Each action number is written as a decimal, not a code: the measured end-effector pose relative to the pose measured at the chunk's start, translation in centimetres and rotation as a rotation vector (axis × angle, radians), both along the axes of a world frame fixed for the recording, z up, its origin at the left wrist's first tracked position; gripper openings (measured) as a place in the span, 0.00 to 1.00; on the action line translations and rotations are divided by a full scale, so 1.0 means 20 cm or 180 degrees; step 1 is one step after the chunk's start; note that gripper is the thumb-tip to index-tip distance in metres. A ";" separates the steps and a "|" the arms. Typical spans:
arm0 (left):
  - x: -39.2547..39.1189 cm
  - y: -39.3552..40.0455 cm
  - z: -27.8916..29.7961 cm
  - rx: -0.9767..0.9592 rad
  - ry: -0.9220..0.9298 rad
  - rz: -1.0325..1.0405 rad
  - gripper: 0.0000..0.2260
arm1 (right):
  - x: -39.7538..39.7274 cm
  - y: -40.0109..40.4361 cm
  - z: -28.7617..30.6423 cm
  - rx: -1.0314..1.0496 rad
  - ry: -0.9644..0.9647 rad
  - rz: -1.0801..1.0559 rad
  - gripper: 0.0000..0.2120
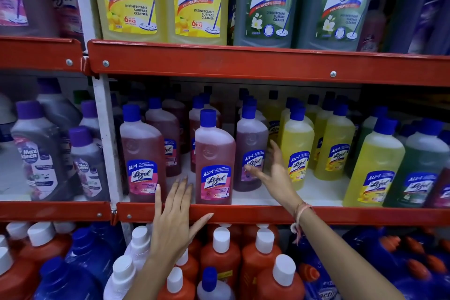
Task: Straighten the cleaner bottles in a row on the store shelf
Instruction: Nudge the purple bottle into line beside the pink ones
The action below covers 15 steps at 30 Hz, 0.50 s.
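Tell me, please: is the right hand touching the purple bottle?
Cannot tell. In the head view the open right hand overlaps the purple bottle at its label, fingertips in front, but neither contact nor gap shows plainly.

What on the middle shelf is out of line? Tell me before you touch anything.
The purple bottle sits set back from the front edge, behind the two pink bottles at the lip, leaving a gap in the front row. Right hand reaches toward it, open; left hand rests on the red shelf edge.
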State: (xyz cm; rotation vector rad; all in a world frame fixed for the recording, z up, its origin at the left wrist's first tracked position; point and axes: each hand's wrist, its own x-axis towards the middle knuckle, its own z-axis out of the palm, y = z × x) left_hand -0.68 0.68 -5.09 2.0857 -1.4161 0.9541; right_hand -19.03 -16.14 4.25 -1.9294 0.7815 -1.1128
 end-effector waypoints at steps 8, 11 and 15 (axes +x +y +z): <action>0.00 0.01 -0.01 -0.0015 0.0169 -0.0078 0.35 | 0.05 -0.11 -0.02 0.0791 -0.0132 0.0313 0.37; 0.00 0.01 -0.02 -0.0007 0.0243 -0.0070 0.34 | 0.02 -0.11 -0.03 0.0811 -0.0230 0.0334 0.31; -0.01 0.01 -0.03 0.0027 0.0252 -0.0019 0.34 | -0.03 -0.06 -0.05 0.0604 -0.0065 0.0309 0.30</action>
